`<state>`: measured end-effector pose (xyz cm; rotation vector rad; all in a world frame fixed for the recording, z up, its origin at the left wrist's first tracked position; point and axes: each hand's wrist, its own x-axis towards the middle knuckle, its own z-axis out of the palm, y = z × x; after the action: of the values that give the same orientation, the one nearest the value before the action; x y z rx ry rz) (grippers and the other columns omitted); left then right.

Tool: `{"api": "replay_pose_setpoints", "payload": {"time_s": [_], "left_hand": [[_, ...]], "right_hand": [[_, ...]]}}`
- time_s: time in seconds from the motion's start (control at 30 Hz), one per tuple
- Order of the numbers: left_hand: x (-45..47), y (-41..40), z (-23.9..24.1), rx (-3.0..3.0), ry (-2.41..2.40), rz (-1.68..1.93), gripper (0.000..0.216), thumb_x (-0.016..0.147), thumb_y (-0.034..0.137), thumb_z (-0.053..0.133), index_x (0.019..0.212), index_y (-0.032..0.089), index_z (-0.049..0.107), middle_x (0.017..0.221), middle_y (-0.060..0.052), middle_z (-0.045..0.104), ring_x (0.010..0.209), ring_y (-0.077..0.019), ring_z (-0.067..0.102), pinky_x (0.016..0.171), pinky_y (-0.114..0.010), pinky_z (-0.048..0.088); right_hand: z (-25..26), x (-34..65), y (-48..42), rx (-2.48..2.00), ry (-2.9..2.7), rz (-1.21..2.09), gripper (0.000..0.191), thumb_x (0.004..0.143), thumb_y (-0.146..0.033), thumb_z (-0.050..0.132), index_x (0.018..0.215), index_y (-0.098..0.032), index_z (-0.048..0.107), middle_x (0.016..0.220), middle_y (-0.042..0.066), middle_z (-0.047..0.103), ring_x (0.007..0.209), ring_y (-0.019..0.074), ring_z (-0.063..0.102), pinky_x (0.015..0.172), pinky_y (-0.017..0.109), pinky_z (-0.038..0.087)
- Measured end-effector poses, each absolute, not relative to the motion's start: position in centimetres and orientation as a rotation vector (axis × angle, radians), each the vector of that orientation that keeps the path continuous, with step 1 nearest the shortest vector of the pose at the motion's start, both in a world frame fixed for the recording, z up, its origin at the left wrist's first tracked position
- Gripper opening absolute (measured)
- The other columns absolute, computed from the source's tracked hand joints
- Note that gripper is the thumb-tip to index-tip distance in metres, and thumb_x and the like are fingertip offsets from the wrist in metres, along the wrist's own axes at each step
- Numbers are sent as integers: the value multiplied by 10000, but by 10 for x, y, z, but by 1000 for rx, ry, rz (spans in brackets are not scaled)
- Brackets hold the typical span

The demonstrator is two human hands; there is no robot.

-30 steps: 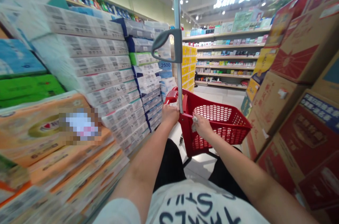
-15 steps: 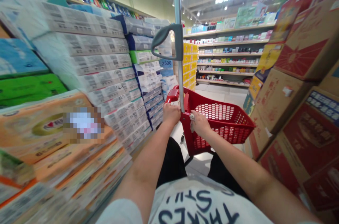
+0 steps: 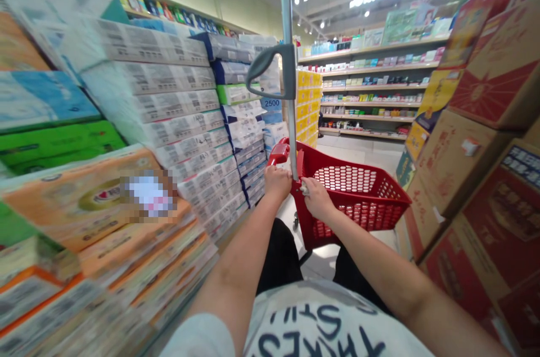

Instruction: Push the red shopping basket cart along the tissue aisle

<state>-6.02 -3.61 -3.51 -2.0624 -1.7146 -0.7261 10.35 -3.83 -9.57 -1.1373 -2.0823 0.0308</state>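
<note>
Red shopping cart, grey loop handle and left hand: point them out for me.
Red shopping cart (image 3: 366, 199), head view, on its basket's side wall.
Grey loop handle (image 3: 289, 71), head view, on its upright part.
Left hand (image 3: 278, 182), head view, on its back.

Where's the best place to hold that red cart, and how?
Probably by its red handle, wrapping your fingers over it from the picture's left: it sticks out at that end of the red cart and looks slim enough to grasp. The left hand grips its near end. Mind the metal pole rising close beside it.
</note>
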Motion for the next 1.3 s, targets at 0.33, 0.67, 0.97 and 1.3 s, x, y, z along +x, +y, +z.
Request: {"api": "replay_pose_setpoints", "payload": {"time_s": [0.33,0.67,0.97,1.3], "left_hand": [[-50,-39,-41,-2002,-1697,-780,339,909,254,415,768,146,704,824,-124,679,943,-271,526,925,-456,283],[-46,-41,-42,-1978,-1664,-786,349,914,257,410,755,144,699,818,-118,674,929,-272,506,943,-439,268],[-47,-40,-43,-1997,-1648,-789,359,922,273,402,751,158,695,817,-109,663,917,-261,509,938,-444,266],[-49,-38,-44,-2016,-1637,-766,372,937,282,384,765,169,694,825,-103,660,911,-252,511,911,-429,286]], "right_hand": [[-90,97,-46,-1276,-2053,7,536,751,-99,443,1285,-136,468,1222,140,542,1145,243,462,994,401,361],[-87,110,-48,-1441,-2013,33,414,779,-133,468,1187,-151,535,1146,129,577,1094,237,488,951,363,363],[-99,132,-43,-1478,-1972,21,424,802,-129,447,1217,-155,531,1162,115,597,1098,224,501,969,351,351],[-87,108,-49,-1229,-2085,35,526,824,-134,418,1349,-151,442,1361,102,498,1257,207,415,1080,380,272]]}}
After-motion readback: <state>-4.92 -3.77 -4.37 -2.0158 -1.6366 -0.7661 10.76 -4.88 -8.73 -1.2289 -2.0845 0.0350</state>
